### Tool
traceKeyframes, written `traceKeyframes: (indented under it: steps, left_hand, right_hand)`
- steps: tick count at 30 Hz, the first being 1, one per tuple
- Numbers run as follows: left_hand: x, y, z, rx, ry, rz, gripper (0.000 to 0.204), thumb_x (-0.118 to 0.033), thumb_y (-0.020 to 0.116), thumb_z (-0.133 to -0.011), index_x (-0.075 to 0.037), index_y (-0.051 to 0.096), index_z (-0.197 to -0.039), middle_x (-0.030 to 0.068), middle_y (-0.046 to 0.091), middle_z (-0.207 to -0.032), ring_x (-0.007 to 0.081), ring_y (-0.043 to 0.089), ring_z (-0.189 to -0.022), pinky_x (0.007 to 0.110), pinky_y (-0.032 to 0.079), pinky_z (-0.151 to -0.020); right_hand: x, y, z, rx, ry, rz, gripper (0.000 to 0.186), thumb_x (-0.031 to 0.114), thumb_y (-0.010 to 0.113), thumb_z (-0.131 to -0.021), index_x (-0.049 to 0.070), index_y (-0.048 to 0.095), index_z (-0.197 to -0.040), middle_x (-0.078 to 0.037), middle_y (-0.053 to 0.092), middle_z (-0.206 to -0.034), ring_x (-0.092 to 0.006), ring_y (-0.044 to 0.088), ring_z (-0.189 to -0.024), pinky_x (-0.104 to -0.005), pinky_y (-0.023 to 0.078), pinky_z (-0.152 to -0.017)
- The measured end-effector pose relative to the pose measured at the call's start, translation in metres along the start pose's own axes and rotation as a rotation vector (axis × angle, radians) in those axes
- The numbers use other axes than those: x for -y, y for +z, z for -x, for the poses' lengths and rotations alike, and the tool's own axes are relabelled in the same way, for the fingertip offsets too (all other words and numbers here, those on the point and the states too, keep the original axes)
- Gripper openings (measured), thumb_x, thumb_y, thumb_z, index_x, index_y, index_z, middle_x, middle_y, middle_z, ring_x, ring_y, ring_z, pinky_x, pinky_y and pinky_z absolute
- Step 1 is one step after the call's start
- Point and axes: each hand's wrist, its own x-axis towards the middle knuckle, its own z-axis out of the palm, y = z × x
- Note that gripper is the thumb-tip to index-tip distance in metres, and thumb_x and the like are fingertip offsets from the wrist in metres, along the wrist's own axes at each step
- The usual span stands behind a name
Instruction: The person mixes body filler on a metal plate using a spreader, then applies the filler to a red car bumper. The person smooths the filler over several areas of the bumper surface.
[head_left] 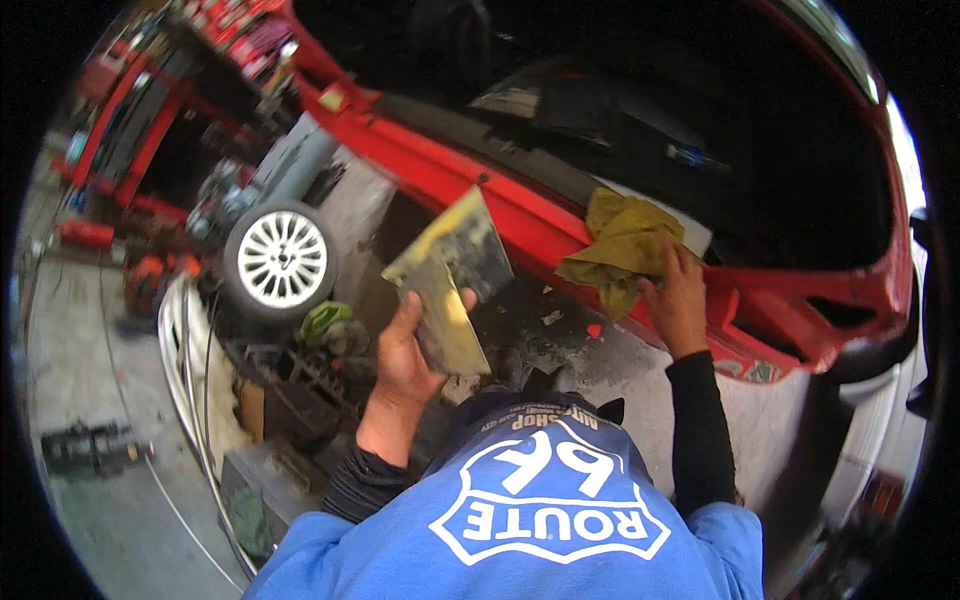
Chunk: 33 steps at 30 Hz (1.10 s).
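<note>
My left hand [408, 345] grips two thin flat plates [455, 262], smeared yellow and dark grey like filler boards or spreaders. They meet at an angle, the thumb on the near one and a fingertip showing past its edge. On the right, my right hand [680, 303] has its fingers curled on a crumpled mustard-yellow cloth [622, 245]. The cloth lies over the edge of a red car body frame [520, 215], beside a pale flat sheet [690, 228] that it partly covers. The part of the cloth under my fingers is hidden.
A wheel with a white multi-spoke rim [283, 258] stands at left, near a bright green cloth [325, 322] and dark metal parts [290, 375]. Pale hoses [190, 375] run down the left. A red shelf unit [125, 130] stands far left; a white car body [870, 440] edges the right.
</note>
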Motion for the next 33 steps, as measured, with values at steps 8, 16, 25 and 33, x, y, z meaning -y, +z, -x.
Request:
traceKeyframes:
  steps: [8,16,25,33]
  left_hand:
    - [-0.081,-0.041,0.049,0.030,0.432,0.400,0.038,-0.024,0.053,-0.101,-0.005,0.054,-0.133,0.0102,0.064,-0.126,0.0320,0.057,-0.121,0.043,0.051,-0.101]
    - [-0.103,-0.092,0.057,-0.001,0.633,0.480,0.040,-0.021,0.051,-0.102,-0.006,0.049,-0.139,0.0130,0.058,-0.134,0.0345,0.054,-0.126,0.051,0.056,-0.094]
    - [-0.161,-0.154,0.013,-0.170,0.753,0.507,0.039,-0.023,0.056,-0.099,-0.006,0.053,-0.134,0.0112,0.064,-0.126,0.0324,0.059,-0.119,0.043,0.055,-0.096]
    - [-0.214,-0.206,-0.023,-0.209,0.832,0.553,0.036,-0.021,0.054,-0.100,-0.006,0.055,-0.133,0.0092,0.064,-0.127,0.0301,0.062,-0.115,0.042,0.051,-0.102]
  right_hand:
    - [-0.047,0.032,-0.009,-0.016,-0.134,-0.083,0.042,-0.001,0.064,-0.073,0.002,0.064,-0.115,-0.018,0.062,-0.107,-0.0391,0.056,-0.107,-0.0447,0.048,-0.090]
    - [0.010,0.003,-0.047,0.095,0.229,-1.145,0.022,-0.008,0.047,-0.088,0.000,0.058,-0.106,-0.005,0.062,-0.104,-0.0115,0.058,-0.095,-0.0257,0.047,-0.086]
    - [0.211,0.067,-0.113,0.272,0.115,-1.340,0.025,0.022,0.055,-0.102,0.006,0.056,-0.082,0.005,0.056,-0.075,-0.0026,0.050,-0.069,-0.0212,0.041,-0.059]
    - [0.341,0.157,-0.171,0.754,-0.019,-1.231,0.022,0.019,0.059,-0.099,0.002,0.060,-0.086,0.003,0.057,-0.077,-0.0036,0.050,-0.072,-0.0225,0.043,-0.063]
